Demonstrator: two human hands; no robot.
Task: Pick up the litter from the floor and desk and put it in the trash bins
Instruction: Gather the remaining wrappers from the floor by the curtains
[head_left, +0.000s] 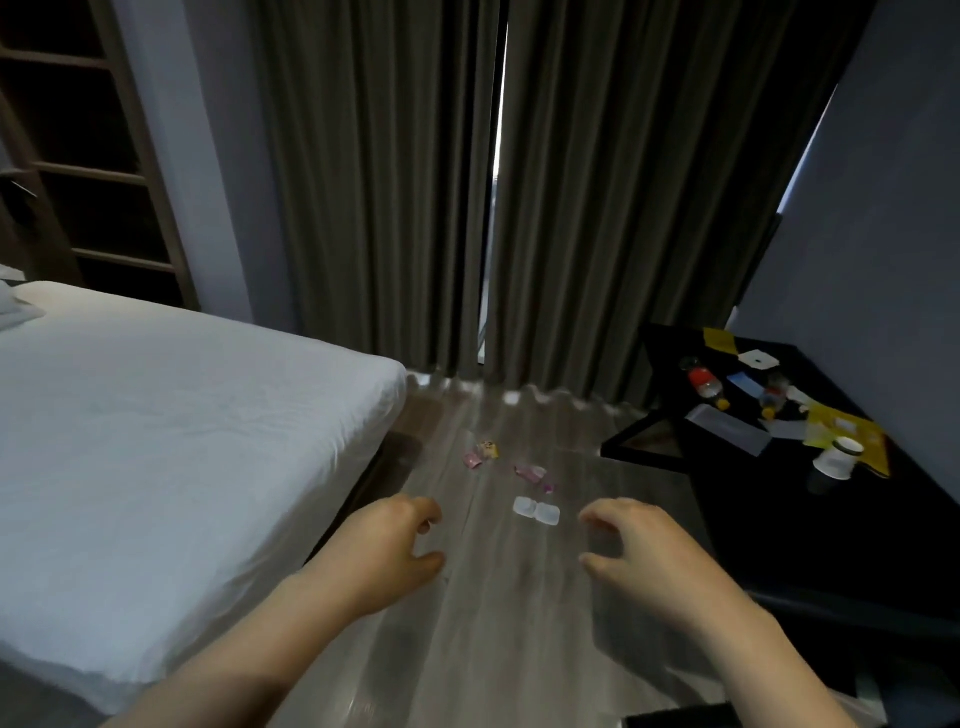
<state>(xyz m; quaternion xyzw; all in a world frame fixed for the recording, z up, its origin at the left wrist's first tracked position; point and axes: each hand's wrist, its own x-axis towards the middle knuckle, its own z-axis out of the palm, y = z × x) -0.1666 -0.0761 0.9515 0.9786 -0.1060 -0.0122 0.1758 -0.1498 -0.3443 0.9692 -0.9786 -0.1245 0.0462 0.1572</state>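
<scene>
Litter lies on the wooden floor (457, 597) ahead of me: a clear plastic blister piece (536, 511), pink wrappers (531, 474) and a small pink and yellow wrapper (483, 453). My left hand (387, 545) and my right hand (641, 543) hover over the floor on either side of the blister piece, fingers loosely curled, holding nothing. On the black desk (857, 519) at the right lie small bottles (709, 387), a tipped white paper cup (836, 457), yellow packets (852, 434) and white papers (759, 358). No trash bin is in view.
A bed with white sheets (171, 431) fills the left side. Dark curtains (415, 182) hang at the back, reaching the floor. A wooden shelf unit (98, 156) stands at the far left. The grey wall (883, 208) rises behind the desk.
</scene>
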